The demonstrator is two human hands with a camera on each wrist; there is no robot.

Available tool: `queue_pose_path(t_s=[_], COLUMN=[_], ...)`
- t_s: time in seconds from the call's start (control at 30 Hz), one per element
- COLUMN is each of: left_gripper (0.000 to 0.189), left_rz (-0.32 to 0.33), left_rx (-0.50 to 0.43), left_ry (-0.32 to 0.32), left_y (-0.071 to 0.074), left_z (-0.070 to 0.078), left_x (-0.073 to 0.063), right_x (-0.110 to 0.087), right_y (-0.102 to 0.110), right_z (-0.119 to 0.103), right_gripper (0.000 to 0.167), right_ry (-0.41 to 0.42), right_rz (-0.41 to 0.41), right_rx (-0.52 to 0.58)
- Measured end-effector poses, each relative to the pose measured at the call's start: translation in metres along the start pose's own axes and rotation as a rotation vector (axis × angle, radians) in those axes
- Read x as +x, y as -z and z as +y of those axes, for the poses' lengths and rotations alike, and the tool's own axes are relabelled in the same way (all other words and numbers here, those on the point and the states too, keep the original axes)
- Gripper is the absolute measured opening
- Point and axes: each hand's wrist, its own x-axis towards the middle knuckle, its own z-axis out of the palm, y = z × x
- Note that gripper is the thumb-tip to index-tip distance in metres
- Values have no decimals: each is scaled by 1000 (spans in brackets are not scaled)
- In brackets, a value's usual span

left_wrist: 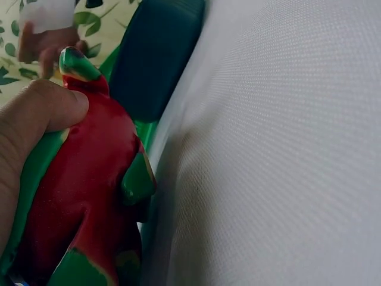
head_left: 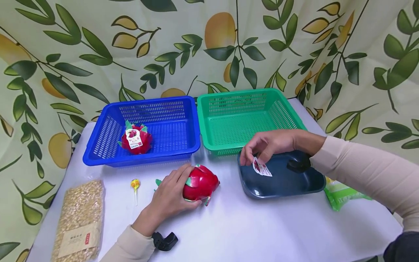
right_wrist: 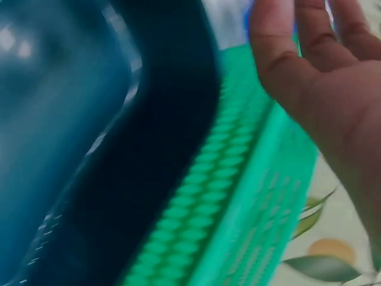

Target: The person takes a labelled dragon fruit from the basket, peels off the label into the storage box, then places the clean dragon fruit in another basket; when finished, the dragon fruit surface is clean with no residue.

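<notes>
My left hand (head_left: 174, 193) grips a red dragon fruit (head_left: 203, 182) with green scales, low over the white table. In the left wrist view the thumb (left_wrist: 44, 110) presses along the side of this dragon fruit (left_wrist: 95, 173). Over the dark blue tray (head_left: 281, 176), my right hand (head_left: 270, 145) pinches a small white label (head_left: 261, 168) with a red fruit picture on it, between thumb and fingers. The right wrist view has the hand (right_wrist: 333, 89) beside the tray's rim, with the label out of sight there.
A blue basket (head_left: 160, 157) at the back left holds a labelled dragon fruit (head_left: 139, 142). The green basket (head_left: 226, 145) stands beside it. A lollipop (head_left: 135, 184) and a bag of pale grains (head_left: 80, 214) lie at left; a green packet (head_left: 342, 193) lies at right.
</notes>
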Motion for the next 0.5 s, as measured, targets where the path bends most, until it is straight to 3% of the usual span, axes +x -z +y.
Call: queue_pose_path(t_s=[0.2,0.5], left_gripper=[99,99], left_rz=[-3,2], left_rx=[-11,-4], left_ry=[4,-6], left_y=[0,1], left_z=[0,-2], left_x=[-1,-1], right_x=[-8,-6], right_y=[7,9], right_z=[37,85], right_gripper=[19,24], right_ry=[-108,-107], right_rz=[21,156], right_rx=[-15,-134])
